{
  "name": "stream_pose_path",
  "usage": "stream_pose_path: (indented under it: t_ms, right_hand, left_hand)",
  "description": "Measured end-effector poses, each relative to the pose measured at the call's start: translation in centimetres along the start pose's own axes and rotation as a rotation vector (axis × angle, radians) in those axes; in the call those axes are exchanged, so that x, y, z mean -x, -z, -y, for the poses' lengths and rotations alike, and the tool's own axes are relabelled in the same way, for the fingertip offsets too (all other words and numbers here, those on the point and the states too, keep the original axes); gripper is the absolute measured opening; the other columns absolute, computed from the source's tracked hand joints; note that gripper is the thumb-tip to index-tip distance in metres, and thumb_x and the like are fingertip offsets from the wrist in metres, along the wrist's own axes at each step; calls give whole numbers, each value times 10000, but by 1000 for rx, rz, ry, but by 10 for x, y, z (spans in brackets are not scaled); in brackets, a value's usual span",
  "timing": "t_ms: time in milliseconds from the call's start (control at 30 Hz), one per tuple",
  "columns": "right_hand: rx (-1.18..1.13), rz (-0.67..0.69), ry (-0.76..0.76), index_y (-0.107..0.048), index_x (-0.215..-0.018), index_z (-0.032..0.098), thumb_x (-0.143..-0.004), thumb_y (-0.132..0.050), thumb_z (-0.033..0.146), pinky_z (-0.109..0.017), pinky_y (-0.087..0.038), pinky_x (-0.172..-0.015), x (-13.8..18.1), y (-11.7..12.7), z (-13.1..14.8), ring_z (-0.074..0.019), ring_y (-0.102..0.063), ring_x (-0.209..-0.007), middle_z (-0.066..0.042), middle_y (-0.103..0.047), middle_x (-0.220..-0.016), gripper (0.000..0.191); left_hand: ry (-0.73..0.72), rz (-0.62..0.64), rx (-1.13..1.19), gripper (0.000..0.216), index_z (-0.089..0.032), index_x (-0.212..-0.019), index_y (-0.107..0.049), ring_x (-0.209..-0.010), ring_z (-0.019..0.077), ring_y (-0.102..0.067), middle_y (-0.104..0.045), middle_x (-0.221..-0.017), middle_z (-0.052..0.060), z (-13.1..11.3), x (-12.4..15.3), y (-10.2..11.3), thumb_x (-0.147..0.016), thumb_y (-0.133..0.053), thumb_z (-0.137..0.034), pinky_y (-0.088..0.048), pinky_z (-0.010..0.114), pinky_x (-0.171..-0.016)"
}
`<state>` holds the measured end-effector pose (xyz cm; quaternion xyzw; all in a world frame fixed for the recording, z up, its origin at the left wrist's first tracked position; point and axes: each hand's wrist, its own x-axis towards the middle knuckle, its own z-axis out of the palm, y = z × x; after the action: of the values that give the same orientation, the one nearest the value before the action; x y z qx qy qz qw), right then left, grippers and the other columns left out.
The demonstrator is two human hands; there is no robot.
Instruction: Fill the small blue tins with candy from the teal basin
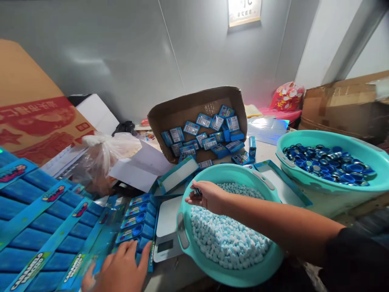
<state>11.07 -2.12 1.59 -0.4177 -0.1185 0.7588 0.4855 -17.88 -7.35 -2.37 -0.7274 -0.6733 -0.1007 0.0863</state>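
Note:
My right hand (pixel 209 197) is above the turquoise basin (pixel 234 280), which is filled with small pale-blue and white candies (pixel 227 239). Its fingers are closed around a small dark, shiny piece (pixel 197 192), mostly covered by them. At the lower left, my left hand (pixel 120 267) has its fingers spread over a row of small blue boxes (pixel 135 231) with round blue spots. The fingertips touch the nearest boxes, without a grip that I can see. Between the boxes and the basin lies a white digital scale (pixel 167 253).
Stacked blue candy packs (pixel 36 227) fill the left side. An open cardboard box (pixel 158 121) of blue packets tilts at the back. Another turquoise basin (pixel 322 184), at right, holds blue and silver caps (pixel 331 164). Open trays (pixel 279 182) lie behind the candy basin.

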Motion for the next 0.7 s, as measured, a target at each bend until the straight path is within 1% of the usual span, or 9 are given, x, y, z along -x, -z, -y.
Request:
stream_pose_path:
  t_ms: [100,167,233,333,367,433,533,600,700]
  right_hand:
    - [5,-9,-22,-524,-886,146,-1016,-477,287,-226,-591,-619,-5,4,-6,-114,-638,-605,-23,-567,-693,198]
    - [15,-13,-37,-525,-901,148,-1011,-493,303,-224,-588,-614,-7,5,-9,-113,-636,-606,-20,-565,-703,193]
    - [34,-13,-50,-519,-908,149,-1022,-463,308,-222,-585,-611,-5,5,-11,-118,-642,-605,-18,-558,-692,203]
    - [71,-12,-72,-496,-900,148,-1048,-357,274,-223,-580,-600,1,1,-11,-129,-647,-574,-13,-536,-638,239]
    - [82,-7,-79,-490,-898,145,-1051,-332,262,-224,-578,-594,3,-1,-10,-134,-647,-563,-15,-534,-623,249]
    - [95,13,-79,-485,-902,140,-1051,-313,253,-228,-575,-581,7,-4,-7,-142,-652,-555,-23,-546,-613,255]
    - [105,37,-46,-489,-920,141,-1050,-321,258,-229,-570,-569,9,-4,-3,-145,-657,-555,-25,-565,-615,243]
    - [114,34,-22,-489,-922,147,-1052,-321,259,-223,-565,-571,8,-3,-1,-137,-649,-541,-14,-559,-604,241]
    - [128,44,-4,-490,-916,153,-1054,-321,263,-222,-565,-591,8,-1,0,-131,-647,-541,-3,-548,-593,245]
  left_hand:
    - [10,-53,-134,459,-197,-1020,-696,-933,320,-654,-700,-1125,136,-18,13,3,-850,-425,-526,-367,592,-1008]
    - [39,-60,-172,490,-195,-1072,-681,-951,323,-650,-693,-1152,141,-27,20,0,-863,-400,-538,-367,600,-1006]
    - [80,-78,-203,557,-144,-1103,-667,-969,359,-635,-674,-1178,185,-37,23,-5,-866,-376,-555,-317,666,-1024]
    - [88,-184,-168,663,-52,-1191,-616,-1045,403,-603,-623,-1256,249,-61,18,-7,-888,-337,-571,-263,713,-1046]
    - [73,-228,-131,680,-52,-1243,-588,-1073,402,-596,-599,-1307,242,-71,14,-3,-899,-332,-579,-263,706,-1055]
    - [37,-317,-55,649,-104,-1315,-552,-1093,367,-601,-564,-1388,186,-88,7,8,-923,-329,-570,-264,657,-1093]
    - [57,-388,-20,558,-161,-1267,-604,-1062,326,-619,-617,-1327,127,-96,1,26,-934,-341,-523,-253,599,-1130]
    - [135,-348,-48,518,-161,-1196,-649,-1072,334,-610,-649,-1267,127,-86,2,29,-913,-386,-506,-260,598,-1123]
    - [257,-145,-70,423,-203,-1102,-693,-1125,344,-584,-666,-1263,94,-60,7,18,-864,-491,-488,-259,615,-1113]
